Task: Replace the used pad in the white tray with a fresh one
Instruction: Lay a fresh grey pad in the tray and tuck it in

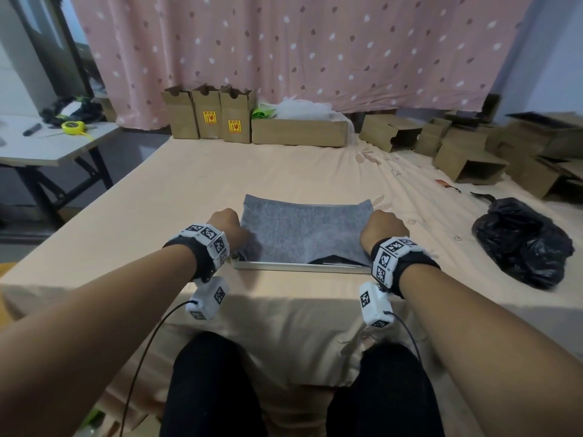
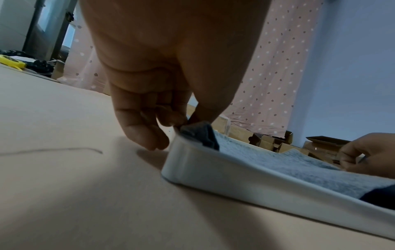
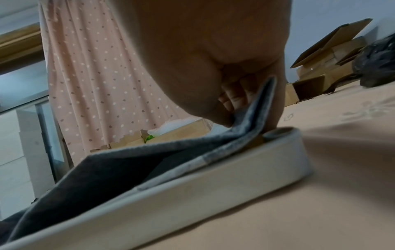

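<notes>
The grey pad [image 1: 304, 228] lay over the white tray [image 1: 296, 267] on the bed [image 1: 176, 190], its near edge arched up. The left hand [image 1: 227, 228] pinched the pad's near-left corner between thumb and fingertips; the right hand [image 1: 383, 230] clamped the near-right corner likewise. The step probably called for keeping both corners level and taut, so that the pad would move evenly without dragging the tray.

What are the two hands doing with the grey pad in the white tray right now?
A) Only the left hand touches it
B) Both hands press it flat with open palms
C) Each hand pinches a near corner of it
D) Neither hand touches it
C: the left hand and the right hand each pinch a near corner of the grey pad, lifting it off the white tray.
</notes>
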{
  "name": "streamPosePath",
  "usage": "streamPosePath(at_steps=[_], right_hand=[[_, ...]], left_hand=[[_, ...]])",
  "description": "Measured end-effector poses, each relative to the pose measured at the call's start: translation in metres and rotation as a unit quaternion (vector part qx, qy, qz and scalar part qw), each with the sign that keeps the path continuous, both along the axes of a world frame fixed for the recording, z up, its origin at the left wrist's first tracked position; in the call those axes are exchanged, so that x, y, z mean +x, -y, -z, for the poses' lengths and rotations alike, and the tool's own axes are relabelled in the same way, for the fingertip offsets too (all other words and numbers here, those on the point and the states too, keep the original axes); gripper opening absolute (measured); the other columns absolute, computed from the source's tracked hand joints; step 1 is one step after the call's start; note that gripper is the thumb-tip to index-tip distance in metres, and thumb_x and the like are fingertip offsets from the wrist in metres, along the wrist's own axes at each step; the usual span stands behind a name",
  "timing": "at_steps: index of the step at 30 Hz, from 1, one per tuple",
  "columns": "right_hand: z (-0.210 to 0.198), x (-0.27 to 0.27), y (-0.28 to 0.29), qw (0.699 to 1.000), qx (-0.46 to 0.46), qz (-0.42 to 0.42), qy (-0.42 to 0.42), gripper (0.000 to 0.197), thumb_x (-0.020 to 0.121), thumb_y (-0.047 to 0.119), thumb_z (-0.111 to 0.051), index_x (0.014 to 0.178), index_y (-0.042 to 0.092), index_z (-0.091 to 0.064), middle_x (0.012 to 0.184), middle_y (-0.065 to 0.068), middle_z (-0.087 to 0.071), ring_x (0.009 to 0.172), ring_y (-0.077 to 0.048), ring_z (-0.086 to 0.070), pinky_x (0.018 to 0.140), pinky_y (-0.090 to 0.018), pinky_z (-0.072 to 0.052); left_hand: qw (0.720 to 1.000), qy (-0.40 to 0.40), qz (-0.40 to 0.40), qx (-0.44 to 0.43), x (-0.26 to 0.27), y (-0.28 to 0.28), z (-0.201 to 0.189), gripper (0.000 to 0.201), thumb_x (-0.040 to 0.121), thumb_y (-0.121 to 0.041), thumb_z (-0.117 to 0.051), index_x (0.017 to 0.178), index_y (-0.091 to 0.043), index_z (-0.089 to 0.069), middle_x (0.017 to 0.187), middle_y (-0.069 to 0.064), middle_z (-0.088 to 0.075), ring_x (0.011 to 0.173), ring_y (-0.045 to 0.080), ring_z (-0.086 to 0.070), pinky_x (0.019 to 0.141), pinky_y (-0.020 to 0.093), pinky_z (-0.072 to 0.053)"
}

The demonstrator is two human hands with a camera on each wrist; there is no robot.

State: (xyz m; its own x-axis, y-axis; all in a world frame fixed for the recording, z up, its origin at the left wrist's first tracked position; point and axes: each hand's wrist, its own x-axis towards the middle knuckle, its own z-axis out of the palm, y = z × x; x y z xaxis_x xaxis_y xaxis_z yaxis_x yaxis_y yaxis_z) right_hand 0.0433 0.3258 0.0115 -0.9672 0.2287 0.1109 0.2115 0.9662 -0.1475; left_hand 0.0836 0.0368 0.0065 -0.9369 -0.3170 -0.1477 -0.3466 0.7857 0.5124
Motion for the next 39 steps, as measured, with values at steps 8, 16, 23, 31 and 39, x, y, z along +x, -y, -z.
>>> streamPosePath(at_steps=[8,16,23,31,39], right_hand=[[0.008,-0.003,-0.008,1.0,0.013,-0.009,-0.021,0.022,0.095,0.004,-0.048,0.105,0.003,-0.067,0.114,-0.015,-0.069,0.104,-0.03,-0.066,0.079,-0.033,-0.05],[0.001,-0.014,-0.017,1.0,-0.012,-0.018,0.013,0.021,0.096,0.007,-0.049,0.104,-0.001,-0.066,0.112,-0.018,-0.069,0.102,-0.032,-0.067,0.078,-0.033,-0.049],[0.001,-0.015,-0.022,0.999,-0.005,-0.035,0.017,0.018,0.095,0.008,-0.05,0.101,0.001,-0.065,0.108,-0.018,-0.069,0.096,-0.032,-0.067,0.076,-0.034,-0.051],[-0.003,-0.015,-0.025,0.998,0.005,-0.055,0.018,0.013,0.092,0.012,-0.052,0.095,0.007,-0.063,0.098,-0.014,-0.068,0.078,-0.029,-0.061,0.066,-0.03,-0.046],[-0.029,-0.031,0.002,0.967,-0.235,-0.072,-0.06,0.015,0.087,0.012,-0.048,0.076,0.006,-0.055,0.077,-0.009,-0.057,0.07,-0.028,-0.054,0.054,-0.029,-0.038]], left_hand=[[0.998,0.007,-0.018,0.055,-0.003,0.005,-0.004,0.018,0.088,-0.01,-0.053,0.078,0.002,-0.062,0.073,0.019,-0.07,0.06,0.031,-0.07,0.061,0.037,-0.06],[0.997,0.033,-0.035,0.062,-0.006,0.009,-0.012,0.017,0.087,-0.002,-0.06,0.07,0.0,-0.056,0.059,0.014,-0.061,0.043,0.022,-0.058,0.04,0.022,-0.046],[0.996,0.072,-0.028,0.051,-0.007,0.012,-0.006,0.023,0.091,-0.003,-0.06,0.069,0.003,-0.063,0.053,0.017,-0.066,0.035,0.024,-0.061,0.04,0.025,-0.049],[0.997,0.08,-0.001,0.007,-0.004,0.012,-0.014,0.015,0.085,-0.014,-0.069,0.079,-0.002,-0.063,0.072,0.012,-0.07,0.051,0.023,-0.063,0.047,0.025,-0.051],[0.975,0.021,-0.019,0.22,-0.044,-0.03,-0.047,0.026,0.092,-0.024,-0.069,0.09,0.001,-0.065,0.082,0.015,-0.068,0.061,0.026,-0.065,0.054,0.029,-0.054]])
